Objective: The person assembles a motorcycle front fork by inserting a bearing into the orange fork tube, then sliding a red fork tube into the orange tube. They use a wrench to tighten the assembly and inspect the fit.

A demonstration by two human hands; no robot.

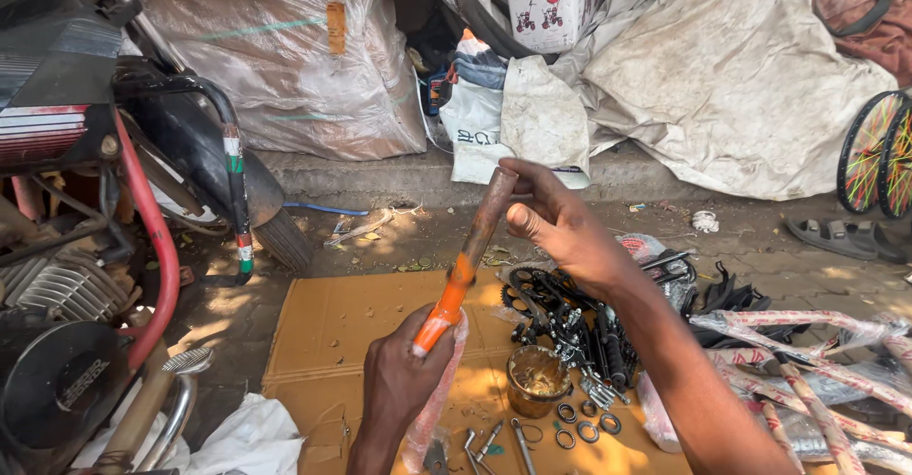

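Both hands' fingers closed on a slim orange-and-rusty metal tube (467, 266): left hand (404, 375) low, right hand (556, 223) at top.

Parked motorcycle (85, 247), grease tin (535, 380), chainring (532, 290), spoked wheels (874, 152), sandals (841, 237)

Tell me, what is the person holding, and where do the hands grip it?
An orange tube: the left hand grips its lower, plastic-wrapped end, and the right hand closes its fingers on the greasy brown top end.
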